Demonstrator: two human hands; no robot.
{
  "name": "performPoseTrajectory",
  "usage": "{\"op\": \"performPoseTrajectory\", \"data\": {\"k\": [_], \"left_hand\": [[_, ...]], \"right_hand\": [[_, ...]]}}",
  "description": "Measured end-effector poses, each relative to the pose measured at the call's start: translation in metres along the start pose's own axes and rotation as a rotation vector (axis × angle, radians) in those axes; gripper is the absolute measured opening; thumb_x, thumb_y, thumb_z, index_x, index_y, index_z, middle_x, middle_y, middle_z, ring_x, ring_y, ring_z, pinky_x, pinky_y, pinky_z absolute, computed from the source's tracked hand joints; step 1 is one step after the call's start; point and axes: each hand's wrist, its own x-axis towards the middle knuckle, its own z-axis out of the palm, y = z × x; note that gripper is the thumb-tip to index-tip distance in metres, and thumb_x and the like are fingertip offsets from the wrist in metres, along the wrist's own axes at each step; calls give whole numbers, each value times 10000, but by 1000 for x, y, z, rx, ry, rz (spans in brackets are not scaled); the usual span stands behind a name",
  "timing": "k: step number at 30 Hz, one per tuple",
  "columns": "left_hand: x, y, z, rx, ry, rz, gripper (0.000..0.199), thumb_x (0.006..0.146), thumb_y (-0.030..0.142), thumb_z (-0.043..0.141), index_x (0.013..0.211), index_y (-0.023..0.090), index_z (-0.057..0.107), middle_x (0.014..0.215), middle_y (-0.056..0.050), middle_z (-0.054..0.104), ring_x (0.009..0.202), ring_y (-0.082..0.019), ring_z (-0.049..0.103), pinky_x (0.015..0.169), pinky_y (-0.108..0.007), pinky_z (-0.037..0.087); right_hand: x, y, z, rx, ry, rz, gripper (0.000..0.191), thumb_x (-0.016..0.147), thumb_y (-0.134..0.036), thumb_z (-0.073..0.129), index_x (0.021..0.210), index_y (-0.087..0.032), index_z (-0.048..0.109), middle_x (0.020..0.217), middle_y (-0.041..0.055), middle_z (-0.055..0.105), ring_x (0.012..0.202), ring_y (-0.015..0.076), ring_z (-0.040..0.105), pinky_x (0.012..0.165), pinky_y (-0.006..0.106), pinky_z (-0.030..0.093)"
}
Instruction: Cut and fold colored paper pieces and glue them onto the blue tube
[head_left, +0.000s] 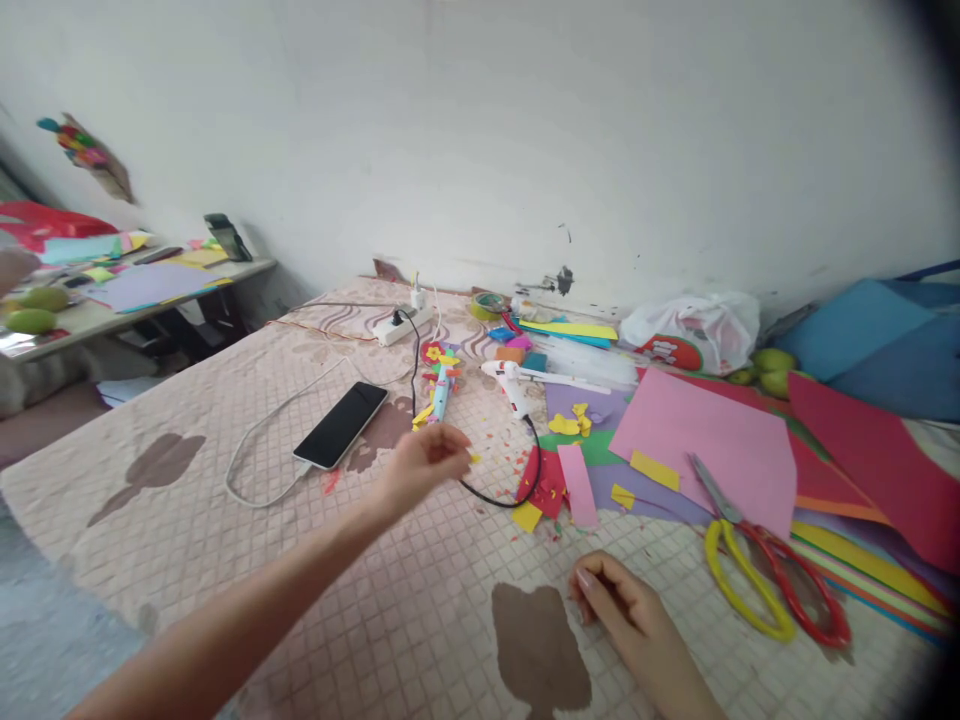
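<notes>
Over the middle of the tablecloth, my left hand (429,462) is closed in a pinch, with a small piece of yellow paper (474,458) at its fingertips. My right hand (621,608) hovers near the front, its fingers curled in; whatever they may hold is hidden. Just beyond my left hand lies a light-blue stick shape (442,390) decorated with colourful paper flowers. A white glue gun (508,388) lies to its right, its black cord looping towards me. Scissors (750,560) with yellow and red handles lie to the right of my right hand.
A phone (341,425) with a white cable lies on the left. Behind it stands a power strip (405,322). Pink paper (705,440) and other coloured sheets cover the right side, near a plastic bag (690,330). Another person's hand (16,268) shows at the far-left table.
</notes>
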Motion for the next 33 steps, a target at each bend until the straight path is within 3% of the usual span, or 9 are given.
{"op": "performPoseTrajectory", "data": {"k": [4,8,18,33], "left_hand": [[29,10,-55,65,210,-15,248,648,262,703,822,140,574,719,-16,628,626,-103,606,609,-237,489],[50,-1,-79,50,248,-5,238,651,230,700,827,131,572,708,-22,631,631,-99,603,653,-254,497],[79,-13,-86,157,214,0,252,623,239,702,827,145,587,686,-11,620,585,-97,580,565,-227,476],[100,-33,-93,232,121,45,200,626,192,676,800,141,591,695,-20,626,612,-101,578,537,-209,435]], "right_hand": [[1,3,0,-35,-21,9,304,871,-433,403,725,-197,527,609,-2,487,580,149,500,575,256,424],[2,6,1,-59,-13,20,310,873,-436,392,734,-196,530,628,4,503,587,148,502,579,248,425],[-3,10,10,-58,115,29,303,851,-427,432,702,-192,554,594,-7,505,558,131,489,549,208,398],[-2,6,9,-112,93,93,306,845,-434,436,706,-197,571,596,1,520,530,133,509,524,202,436]]}}
